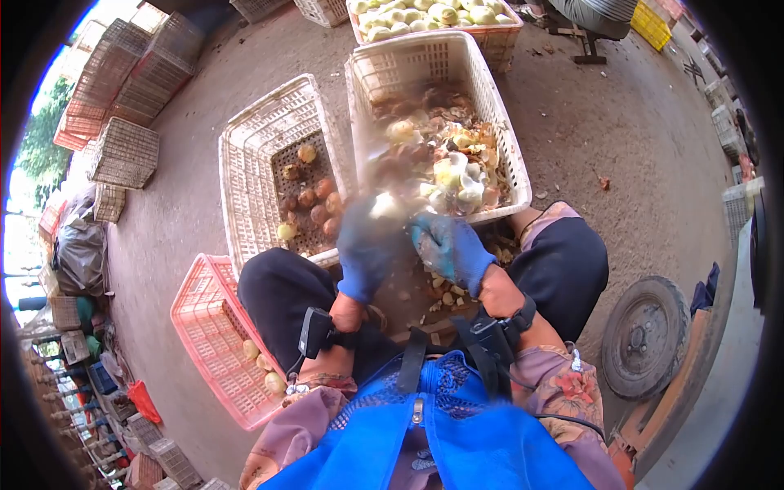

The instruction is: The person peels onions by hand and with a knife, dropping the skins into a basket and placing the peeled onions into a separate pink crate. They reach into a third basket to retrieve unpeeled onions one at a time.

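Note:
My left hand (363,251), in a blue and dark glove, is closed and smeared by blur. At its fingertips shows a pale, peeled-looking onion (386,206), which it appears to grip. Beside it, my right hand (447,249) in a blue-teal glove has its fingers curled; whatever is in them is hidden. Both hands are between my knees, at the near end of a white crate (518,167) holding onion skins (465,175) and peelings. Left of that stands another white crate (233,184) with several unpeeled brown onions (318,214) on its bottom.
A pink crate (200,335) with a few pale onions lies by my left leg. Beyond the white crates, another crate (490,34) is heaped with peeled onions. A wheel (645,335) is at the right. Stacked crates (122,77) stand far left. Scraps litter the ground.

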### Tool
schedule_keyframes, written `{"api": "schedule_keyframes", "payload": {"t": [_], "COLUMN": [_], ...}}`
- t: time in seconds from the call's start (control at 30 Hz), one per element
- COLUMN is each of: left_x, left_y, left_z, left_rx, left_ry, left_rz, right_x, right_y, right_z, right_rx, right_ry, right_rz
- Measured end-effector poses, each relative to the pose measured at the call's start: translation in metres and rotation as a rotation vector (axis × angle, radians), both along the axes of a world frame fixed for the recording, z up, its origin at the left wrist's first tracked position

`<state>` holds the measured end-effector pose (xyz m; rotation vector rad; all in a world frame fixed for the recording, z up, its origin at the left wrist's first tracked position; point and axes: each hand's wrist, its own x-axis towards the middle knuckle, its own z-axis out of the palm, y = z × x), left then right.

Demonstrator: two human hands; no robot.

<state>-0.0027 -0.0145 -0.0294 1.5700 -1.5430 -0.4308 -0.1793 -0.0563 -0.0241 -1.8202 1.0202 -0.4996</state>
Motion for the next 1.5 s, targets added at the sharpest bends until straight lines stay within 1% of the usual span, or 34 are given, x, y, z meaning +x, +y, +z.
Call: {"api": "schedule_keyframes", "payload": {"t": [0.03, 0.07, 0.1, 0.13, 0.17, 0.2, 0.23, 0.3, 0.37, 0.4, 0.43, 0.47, 0.5, 0.57, 0.6, 0.67, 0.7, 0.73, 0.77, 0.83, 0.87, 0.9, 0.93, 0.97, 1.0, 1.03, 1.1, 1.13, 1.2, 1.3, 1.37, 1.4, 1.47, 1.5], "left_x": [-0.005, -0.008, -0.007, -0.005, -0.002, 0.000, 0.002, 0.004, 0.004, 0.002, 0.000, -0.001, 0.001, 0.004, 0.001, -0.009, -0.012, -0.015, -0.016, -0.010, -0.009, -0.008, -0.006, -0.004, -0.004, -0.002, 0.003, 0.002, -0.004, -0.005, -0.005, -0.005, -0.004, -0.004], "left_y": [0.001, 0.001, 0.003, 0.004, 0.005, 0.005, 0.005, 0.004, 0.004, 0.004, 0.006, 0.007, 0.007, 0.007, 0.007, 0.007, 0.006, 0.005, 0.005, 0.005, 0.006, 0.005, 0.005, 0.004, 0.003, 0.002, -0.002, -0.002, -0.001, 0.001, 0.002, 0.002, 0.003, 0.003], "left_z": [0.009, 0.013, 0.010, 0.005, 0.000, -0.004, -0.008, -0.009, -0.006, -0.009, -0.015, -0.019, -0.021, -0.024, -0.023, -0.022, -0.023, -0.026, -0.030, -0.039, -0.043, -0.043, -0.045, -0.049, -0.053, -0.057, -0.058, -0.054, -0.045, -0.040, -0.039, -0.039, -0.038, -0.038], "left_rx": [-0.040, -0.080, -0.080, -0.136, -0.189, -0.186, -0.212, -0.236, -0.236, -0.235, -0.138, -0.041, -0.040, 0.007, 0.009, -0.033, -0.035, 0.042, 0.121, 0.123, 0.135, 0.147, 0.145, 0.134, 0.124, 0.124, 0.174, 0.174, 0.072, 0.049, 0.053, 0.056, 0.062, 0.067], "left_ry": [-0.110, -0.218, -0.217, -0.223, -0.230, -0.230, -0.202, -0.173, -0.168, -0.167, -0.033, 0.100, 0.099, 0.421, 0.422, 0.713, 0.713, 0.805, 0.896, 0.862, 0.933, 1.003, 1.002, 0.887, 0.773, 0.775, 0.713, 0.712, 0.704, 0.757, 0.752, 0.747, 0.737, 0.726], "left_rz": [-0.020, -0.039, -0.040, -0.037, -0.035, -0.036, -0.054, -0.076, -0.057, -0.059, -0.022, 0.016, 0.018, -0.033, -0.032, -0.006, -0.006, 0.040, 0.086, 0.120, 0.123, 0.126, 0.129, 0.149, 0.170, 0.174, 0.282, 0.283, 0.241, 0.216, 0.215, 0.213, 0.201, 0.189], "right_x": [0.000, 0.002, 0.003, 0.002, -0.001, -0.003, -0.003, -0.006, -0.006, -0.006, -0.005, -0.006, -0.006, -0.004, -0.002, 0.002, 0.006, 0.008, 0.009, 0.012, 0.010, 0.009, 0.008, 0.007, 0.005, 0.003, 0.005, 0.007, 0.011, 0.013, 0.014, 0.014, 0.015, 0.015], "right_y": [0.000, 0.000, -0.001, -0.004, -0.009, -0.011, -0.012, -0.014, -0.012, -0.011, -0.010, -0.009, -0.009, -0.006, -0.003, 0.001, 0.001, 0.001, 0.005, 0.011, 0.010, 0.009, 0.010, 0.011, 0.013, 0.017, 0.020, 0.018, 0.016, 0.016, 0.018, 0.018, 0.016, 0.015], "right_z": [-0.009, -0.020, -0.026, -0.031, -0.036, -0.039, -0.026, 0.001, 0.002, 0.014, 0.020, 0.019, 0.016, 0.011, 0.009, -0.001, -0.006, -0.010, -0.012, -0.007, -0.001, 0.001, 0.003, 0.004, 0.002, 0.000, 0.001, 0.007, 0.007, -0.002, -0.005, -0.006, -0.008, -0.011], "right_rx": [0.002, -0.175, -0.353, -0.354, -0.223, -0.089, -0.084, 0.424, 0.475, 0.578, 0.680, 0.680, 0.640, 0.603, 0.600, 0.595, 0.410, 0.224, 0.223, -0.065, -0.012, -0.012, -0.039, -0.067, -0.068, -0.095, -0.118, -0.125, -0.133, -0.185, -0.206, -0.206, -0.205, -0.205], "right_ry": [0.002, 0.027, 0.051, 0.051, -0.062, -0.173, -0.173, -0.150, -0.171, -0.159, -0.147, -0.147, -0.140, -0.133, -0.156, -0.176, -0.074, 0.027, 0.027, 0.133, 0.195, 0.194, 0.254, 0.316, 0.317, 0.320, 0.322, 0.309, 0.296, 0.346, 0.433, 0.433, 0.535, 0.534], "right_rz": [-0.003, -0.030, -0.054, -0.052, 0.035, 0.119, 0.116, 0.081, 0.074, 0.056, 0.038, 0.039, 0.054, 0.070, 0.040, 0.009, 0.023, 0.036, 0.037, -0.071, -0.003, 0.001, 0.008, 0.014, 0.016, -0.018, -0.048, -0.093, -0.140, -0.070, -0.051, -0.052, -0.004, -0.005]}}
